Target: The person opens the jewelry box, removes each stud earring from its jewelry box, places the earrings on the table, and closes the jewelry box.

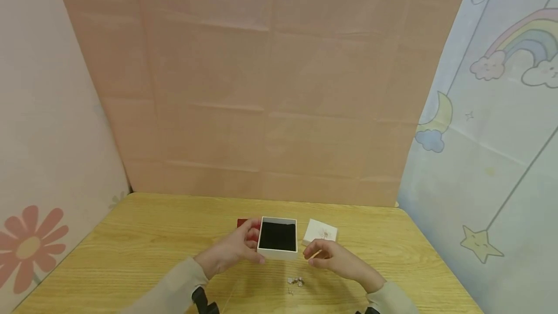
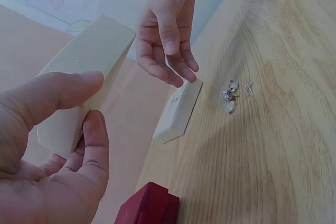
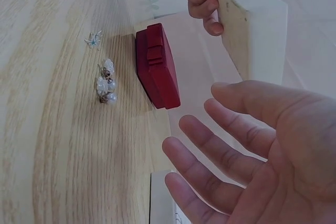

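Observation:
My left hand (image 1: 237,250) grips the left side of a white box base (image 1: 277,255) with a black lining (image 1: 277,235), held above the table. In the left wrist view the thumb lies on one face of the box (image 2: 100,45) and the fingers curl under it. My right hand (image 1: 334,259) is beside the box, apart from it, fingers loosely bent and holding nothing; the right wrist view shows this hand (image 3: 247,156) with fingers spread. Below both hands, pearl earrings (image 3: 106,85) and a small star-shaped pair (image 3: 93,39) lie on the wood.
A white lid (image 1: 320,231) with a printed flower lies on the table just beyond my right hand. Behind the left hand stands a red box (image 3: 157,66) with a bow. The wooden table (image 1: 174,227) ends at a pink backdrop (image 1: 261,110).

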{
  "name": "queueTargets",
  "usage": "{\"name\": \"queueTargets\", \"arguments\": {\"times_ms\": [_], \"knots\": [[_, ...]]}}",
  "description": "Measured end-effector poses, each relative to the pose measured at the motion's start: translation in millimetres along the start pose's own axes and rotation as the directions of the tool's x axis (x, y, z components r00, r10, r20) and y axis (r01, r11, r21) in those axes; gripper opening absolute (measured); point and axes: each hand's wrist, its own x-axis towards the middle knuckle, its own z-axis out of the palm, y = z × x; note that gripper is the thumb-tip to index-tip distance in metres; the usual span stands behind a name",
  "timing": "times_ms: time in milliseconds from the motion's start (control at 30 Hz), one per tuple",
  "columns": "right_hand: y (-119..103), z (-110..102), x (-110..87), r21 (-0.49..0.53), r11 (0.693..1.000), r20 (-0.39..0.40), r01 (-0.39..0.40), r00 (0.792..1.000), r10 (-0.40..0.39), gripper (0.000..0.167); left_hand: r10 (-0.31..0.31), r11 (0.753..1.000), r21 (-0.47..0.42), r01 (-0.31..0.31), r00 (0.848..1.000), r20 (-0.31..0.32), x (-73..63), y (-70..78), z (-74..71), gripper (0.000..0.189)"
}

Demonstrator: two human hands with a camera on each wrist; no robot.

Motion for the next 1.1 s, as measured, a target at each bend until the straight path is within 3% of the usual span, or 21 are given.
{"name": "queueTargets", "arguments": {"times_ms": [167, 567, 800, 967, 1100], "knots": [[-1.2, 0.0, -0.3, 0.008, 1.0, -0.002, -0.013, 1.0, 0.013, 0.023, -0.039, 0.999, 0.033, 0.04, 0.998, -0.04, 1.4, -5.6, -1.5, 0.087], [0.9, -0.2, 0.1, 0.008, 1.0, -0.005, -0.007, 1.0, 0.007, 0.023, -0.063, 0.997, 0.041, 0.065, 0.996, -0.068, 1.9, -8.5, -1.4, 0.089], [-1.9, -9.1, 5.3, -0.058, 0.998, -0.023, -0.016, 1.0, 0.015, 0.022, -0.059, 0.998, 0.025, 0.06, 0.996, -0.061, 1.5, -6.6, -2.1, 0.089], [-6.0, -28.0, 10.7, -0.185, 0.981, -0.121, -0.062, 0.992, 0.04, 0.026, -0.053, 0.998, 0.028, 0.055, 0.997, -0.056, 1.2, -5.1, -2.7, 0.09], [-3.0, -43.6, 14.1, -0.298, 0.944, -0.246, -0.138, 0.967, 0.064, 0.045, -0.052, 0.998, 0.037, 0.054, 0.997, -0.057, 1.3, -4.8, -2.6, 0.09]]}}
